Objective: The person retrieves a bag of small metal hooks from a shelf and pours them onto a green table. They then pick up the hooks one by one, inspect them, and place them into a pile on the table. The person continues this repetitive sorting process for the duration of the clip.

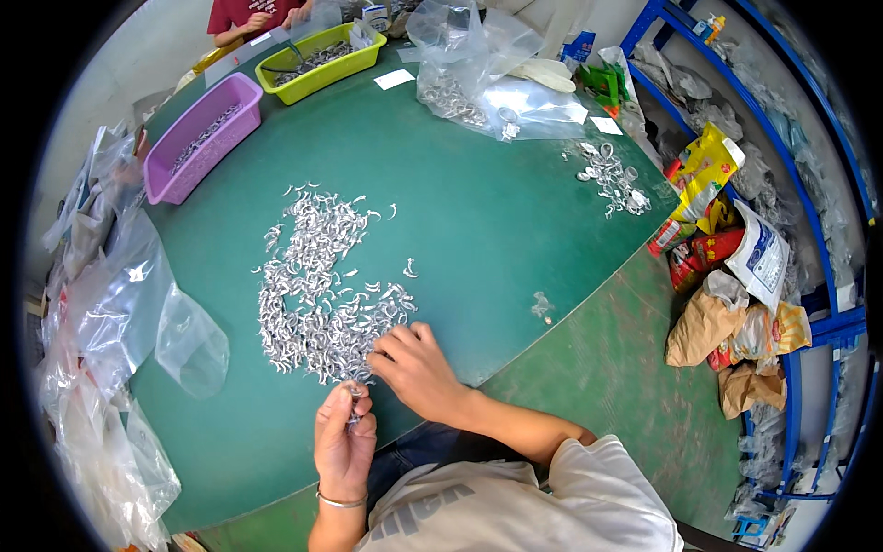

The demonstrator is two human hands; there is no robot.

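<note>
A loose pile of small silvery curved metal pieces (317,276) is spread over the green table (478,239). At the pile's near edge, my left hand (346,437) is closed, with a few of the silvery curved pieces pinched between thumb and fingers and some showing in the palm. My right hand (421,375) lies just to its right, fingers bent and tips down at the pile's near right edge. Whatever is under those fingertips is too small to make out. A metal bangle (341,500) circles my left wrist.
A purple basket (204,138) and a yellow-green basket (322,64) hold metal pieces at the far left. Clear plastic bags (478,74) and a small heap of rings (612,179) lie far right. Blue shelving (782,138) stands beyond. Another person (253,17) is across the table.
</note>
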